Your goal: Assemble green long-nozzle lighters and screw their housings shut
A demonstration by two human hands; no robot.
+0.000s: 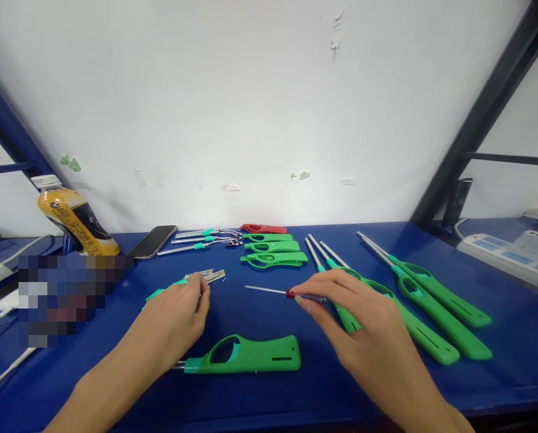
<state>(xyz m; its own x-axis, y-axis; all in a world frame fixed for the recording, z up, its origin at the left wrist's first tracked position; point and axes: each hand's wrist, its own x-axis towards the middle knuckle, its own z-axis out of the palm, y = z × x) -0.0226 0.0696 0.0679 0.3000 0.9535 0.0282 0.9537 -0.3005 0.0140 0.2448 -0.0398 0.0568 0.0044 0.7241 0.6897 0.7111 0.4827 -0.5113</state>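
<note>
My right hand [359,313] pinches a screwdriver [307,296] by its handle near the red collar, with the thin shaft pointing left. Over the left part of the table, my left hand [178,319] has its fingers drawn together; whatever they hold is hidden. Small metal parts [213,276] lie right beside its fingertips, and teal pieces [165,290] show behind it. A green gas lighter [264,355] lies flat between my hands, near the front edge, its metal tube partly covered by my left wrist. Several more green lighters [449,307] lie beside and partly behind my right hand.
Green lighter shells [275,258] and a red shell [265,229] line the back, next to metal tubes with wires [196,246]. At left are a phone [154,242] and a tilted yellow drink bottle [77,219]. A white power strip [512,252] lies at right.
</note>
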